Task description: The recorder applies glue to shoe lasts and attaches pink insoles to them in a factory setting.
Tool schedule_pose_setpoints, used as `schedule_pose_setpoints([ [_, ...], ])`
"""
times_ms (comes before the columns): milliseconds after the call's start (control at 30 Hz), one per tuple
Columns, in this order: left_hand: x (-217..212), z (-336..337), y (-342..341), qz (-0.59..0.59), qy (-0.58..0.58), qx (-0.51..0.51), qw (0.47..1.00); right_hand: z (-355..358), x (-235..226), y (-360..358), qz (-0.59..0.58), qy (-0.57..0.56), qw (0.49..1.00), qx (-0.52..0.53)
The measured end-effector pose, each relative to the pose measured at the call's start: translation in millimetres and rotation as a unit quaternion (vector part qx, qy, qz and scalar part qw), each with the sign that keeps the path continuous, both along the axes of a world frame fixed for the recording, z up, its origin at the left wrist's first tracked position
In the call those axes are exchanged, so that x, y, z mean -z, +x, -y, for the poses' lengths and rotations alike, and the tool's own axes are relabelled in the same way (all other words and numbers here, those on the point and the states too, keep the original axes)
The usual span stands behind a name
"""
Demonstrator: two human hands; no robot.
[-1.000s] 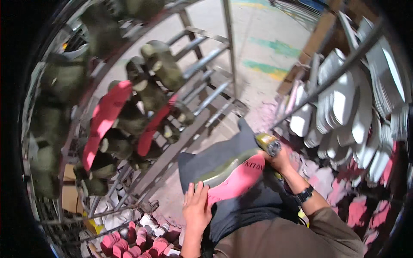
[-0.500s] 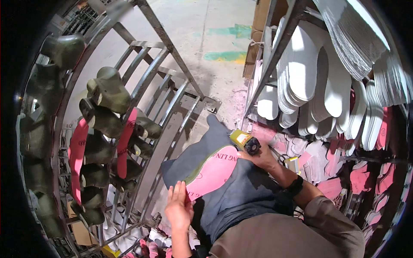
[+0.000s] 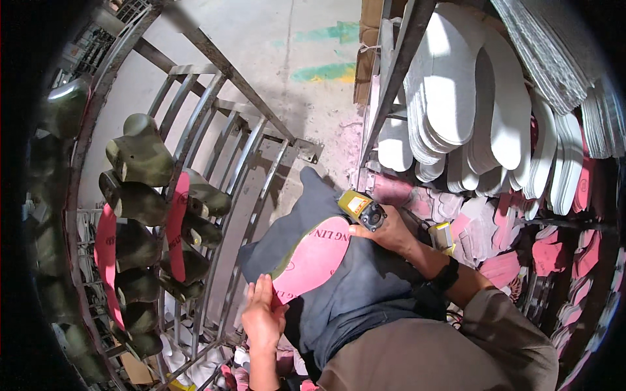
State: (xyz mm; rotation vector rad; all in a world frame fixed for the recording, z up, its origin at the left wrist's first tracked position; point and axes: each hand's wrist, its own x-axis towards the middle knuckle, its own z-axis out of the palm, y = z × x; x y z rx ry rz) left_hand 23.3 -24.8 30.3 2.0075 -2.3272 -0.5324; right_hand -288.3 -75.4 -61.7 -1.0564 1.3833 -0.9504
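Observation:
Over my lap, on a dark grey apron (image 3: 365, 287), lies a pink insole (image 3: 319, 257) with dark print. It sits on the sole side of a green shoe last (image 3: 282, 264), whose edge shows along its left side. My left hand (image 3: 264, 316) grips the insole and last at the near end, fingers along the edge. My right hand (image 3: 391, 229) is wrapped round a yellow hand tool (image 3: 360, 207) with a black round end; its exact kind is unclear. The right thumb rests at the insole's far end, and the tool's working tip is hidden.
On the left, a metal rack (image 3: 195, 117) carries several green lasts (image 3: 137, 150), two with pink insoles (image 3: 107, 260) beside them. Stacks of white insoles (image 3: 450, 85) fill a shelf on the right. Below lie pink pieces (image 3: 499, 270) and a small yellow box (image 3: 442, 238).
The rack and shelf have shifted slightly left in view. Both hands, the last with its insole and the tool have moved slightly left; both grips stay much the same.

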Motion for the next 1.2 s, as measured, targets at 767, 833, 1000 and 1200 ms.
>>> schedule_pose_setpoints([
  [767,0,17,7,-0.026,0.038,0.044,0.998,-31,-98,-16,-0.003,-0.102,0.954,-0.281],
  [833,4,11,8,-0.024,0.025,0.035,0.999,-31,-101,-12,-0.001,-0.094,0.961,-0.261],
  [1000,3,11,4,-0.003,0.007,0.045,0.999,-39,-90,1,-0.077,-0.076,0.963,-0.247],
  [1200,0,4,1,0.001,-0.006,0.050,0.999,-52,-82,-16,-0.046,-0.104,0.970,-0.216],
])
